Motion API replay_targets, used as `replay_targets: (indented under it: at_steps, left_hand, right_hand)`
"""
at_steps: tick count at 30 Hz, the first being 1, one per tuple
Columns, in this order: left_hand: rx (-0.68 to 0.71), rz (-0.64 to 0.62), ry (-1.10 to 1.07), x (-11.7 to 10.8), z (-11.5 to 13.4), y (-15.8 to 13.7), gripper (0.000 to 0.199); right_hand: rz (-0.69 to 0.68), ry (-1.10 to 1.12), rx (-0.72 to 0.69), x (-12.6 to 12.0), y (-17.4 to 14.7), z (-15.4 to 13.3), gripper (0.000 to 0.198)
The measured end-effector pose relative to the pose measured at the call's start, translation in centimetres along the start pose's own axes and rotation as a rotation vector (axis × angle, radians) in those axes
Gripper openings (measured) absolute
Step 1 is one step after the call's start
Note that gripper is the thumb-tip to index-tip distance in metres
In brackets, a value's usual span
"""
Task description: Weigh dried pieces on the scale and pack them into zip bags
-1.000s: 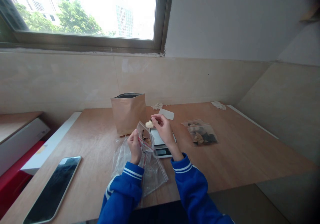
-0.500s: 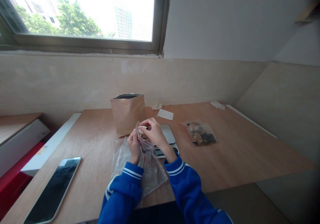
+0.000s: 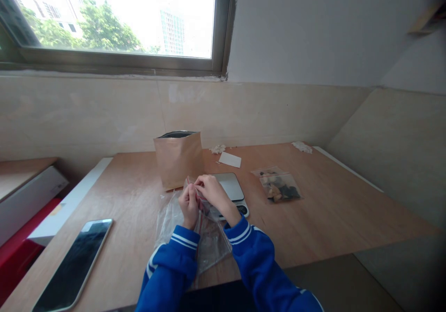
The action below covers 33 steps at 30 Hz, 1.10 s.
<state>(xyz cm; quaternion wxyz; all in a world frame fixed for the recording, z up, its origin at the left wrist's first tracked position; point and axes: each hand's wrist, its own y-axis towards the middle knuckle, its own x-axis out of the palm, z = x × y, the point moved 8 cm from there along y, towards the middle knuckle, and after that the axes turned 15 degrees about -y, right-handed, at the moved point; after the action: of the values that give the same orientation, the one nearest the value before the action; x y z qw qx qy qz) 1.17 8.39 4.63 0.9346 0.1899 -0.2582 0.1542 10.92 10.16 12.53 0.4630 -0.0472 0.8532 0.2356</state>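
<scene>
Close together over the table, both hands work at the mouth of a small clear zip bag (image 3: 188,180). My left hand (image 3: 189,206) is closed on its edge. The fingers of my right hand (image 3: 214,193) are pinched at the bag's top from the other side. What the bag contains is mostly hidden behind the fingers. Beneath the wrists lie more clear zip bags (image 3: 212,252), flat and overlapping. Just beyond my right hand sits a kitchen scale (image 3: 230,185), partly covered by the hand and the plastic.
An open brown paper pouch (image 3: 179,161) stands behind the hands. To the right lies a filled zip bag (image 3: 279,185) of dried pieces. A white card (image 3: 230,159) and crumpled tissue (image 3: 218,149) are near the wall; a phone (image 3: 75,263) lies at the left.
My right hand has moved slightly down and left, closing in on my left hand. The pale dried slices seen at its fingertips before are now out of sight.
</scene>
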Motion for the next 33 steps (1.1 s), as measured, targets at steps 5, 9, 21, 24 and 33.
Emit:
replay_targets:
  at_steps: [5, 9, 21, 24, 33]
  left_hand:
    - [0.077, 0.027, -0.021, -0.1, 1.1, -0.1, 0.055]
    - [0.095, 0.101, -0.096, 0.0, 1.7, -0.1, 0.054]
    - [0.082, -0.313, 0.033, 4.6, 2.8, -0.3, 0.041]
    - [0.254, -0.137, 0.251, 2.7, 4.9, 0.5, 0.034]
    - [-0.081, -0.275, 0.206, 2.9, 2.4, 1.0, 0.032]
  right_hand:
    - [0.147, 0.026, -0.034, -3.0, -1.7, 0.6, 0.021]
    - [0.156, 0.223, 0.117, -2.9, -4.5, 3.3, 0.059]
    - [0.27, 0.633, 0.199, -2.8, -6.0, 5.9, 0.041]
    - [0.351, 0.674, 0.273, -3.2, -6.6, 7.5, 0.05]
    - [0.457, 0.578, 0.476, -1.2, -7.8, 11.8, 0.065]
